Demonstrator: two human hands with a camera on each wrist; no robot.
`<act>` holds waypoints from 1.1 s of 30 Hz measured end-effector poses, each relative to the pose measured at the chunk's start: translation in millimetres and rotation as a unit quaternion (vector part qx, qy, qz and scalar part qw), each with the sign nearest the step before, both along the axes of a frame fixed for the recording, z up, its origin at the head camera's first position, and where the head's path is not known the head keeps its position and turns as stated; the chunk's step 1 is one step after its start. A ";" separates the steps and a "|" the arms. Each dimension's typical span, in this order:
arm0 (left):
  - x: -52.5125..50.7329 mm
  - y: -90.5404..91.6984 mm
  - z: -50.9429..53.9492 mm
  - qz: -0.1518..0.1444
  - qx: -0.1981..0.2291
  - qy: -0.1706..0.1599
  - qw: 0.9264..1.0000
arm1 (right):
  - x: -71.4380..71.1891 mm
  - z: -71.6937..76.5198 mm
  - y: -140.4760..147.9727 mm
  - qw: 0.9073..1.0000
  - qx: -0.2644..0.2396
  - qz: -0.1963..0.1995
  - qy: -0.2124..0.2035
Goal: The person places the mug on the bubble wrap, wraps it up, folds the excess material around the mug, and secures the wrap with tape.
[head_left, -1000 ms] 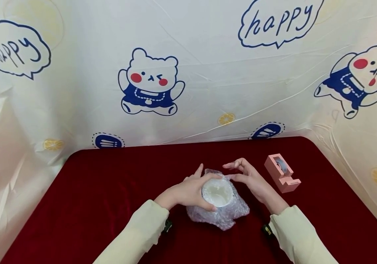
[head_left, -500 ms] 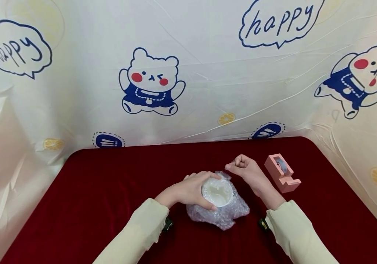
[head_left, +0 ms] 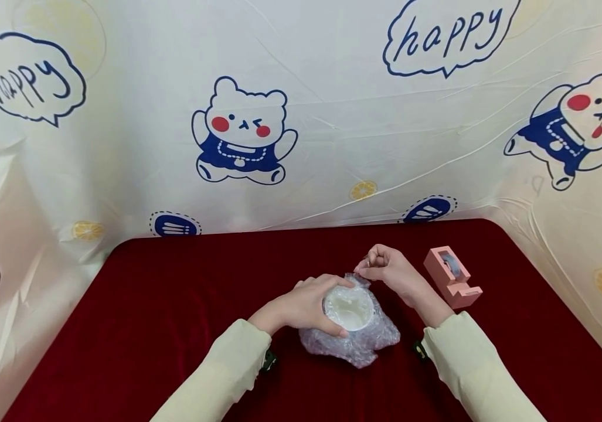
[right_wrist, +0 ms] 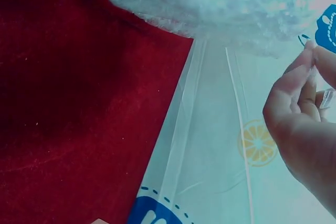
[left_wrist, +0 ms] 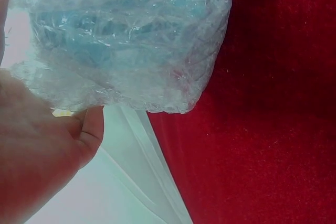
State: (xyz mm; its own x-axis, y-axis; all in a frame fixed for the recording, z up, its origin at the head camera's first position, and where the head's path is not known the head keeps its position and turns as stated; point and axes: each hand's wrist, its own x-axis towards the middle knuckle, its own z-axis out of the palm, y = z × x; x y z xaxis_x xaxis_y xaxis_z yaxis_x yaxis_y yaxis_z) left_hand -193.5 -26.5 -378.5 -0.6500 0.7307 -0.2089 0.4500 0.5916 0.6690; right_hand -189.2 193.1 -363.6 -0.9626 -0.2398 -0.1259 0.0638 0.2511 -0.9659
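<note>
A white, round, cup-like object is wrapped in clear bubble wrap on the red-covered table. Its round end faces up, and crumpled wrap spreads toward the front. My left hand grips its left side, thumb at the near edge and fingers at the far edge. Just beyond the wrap's far corner is my right hand, thumb and forefinger pinched together. In the right wrist view, a small clear shiny strip like tape shows at the fingers of that hand. The left wrist view shows the wrapped side close up.
A pink tape dispenser with a roll in it stands right of my right hand. The table's red cloth reaches to a white printed curtain behind and at both sides.
My right hand's spread fingers have come off the wrap and closed into a pinch, then shifted slightly back toward the wrap's far corner. My left hand keeps its grip.
</note>
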 end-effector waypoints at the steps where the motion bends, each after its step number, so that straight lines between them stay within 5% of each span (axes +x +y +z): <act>1: -0.1 0.0 0.1 0.000 0.000 0.000 1.000 | -0.4 0.4 -0.7 1.000 -0.001 0.001 -0.006; 12: 0.2 1.2 -0.1 -0.003 -0.004 -0.001 1.000 | -6.8 4.2 -10.7 0.998 -0.005 0.009 -0.062; 33: 1.5 -0.3 -0.7 0.000 -0.004 0.004 1.000 | -9.1 3.7 -10.9 0.997 0.022 0.026 -0.076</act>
